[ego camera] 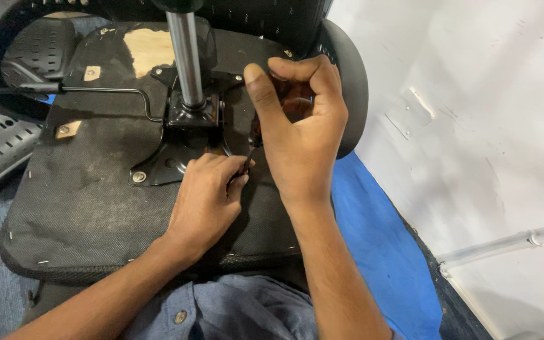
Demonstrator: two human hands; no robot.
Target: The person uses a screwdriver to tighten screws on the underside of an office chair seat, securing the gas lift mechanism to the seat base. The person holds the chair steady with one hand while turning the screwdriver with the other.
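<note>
soft, even indoor light, sharp focus, faint shadows under the hands, slight wide-angle stretch at edges

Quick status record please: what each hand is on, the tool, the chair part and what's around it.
right hand: wrapped around a reddish screwdriver handle, tool pointing down
left hand: fingers pinching the screwdriver shaft near its tip
workpiece: upturned chair seat, black fabric underside
mount: black metal plate with silver gas column
lever: thin black rod, left of column
surroundings: blue mat, white wall
</note>
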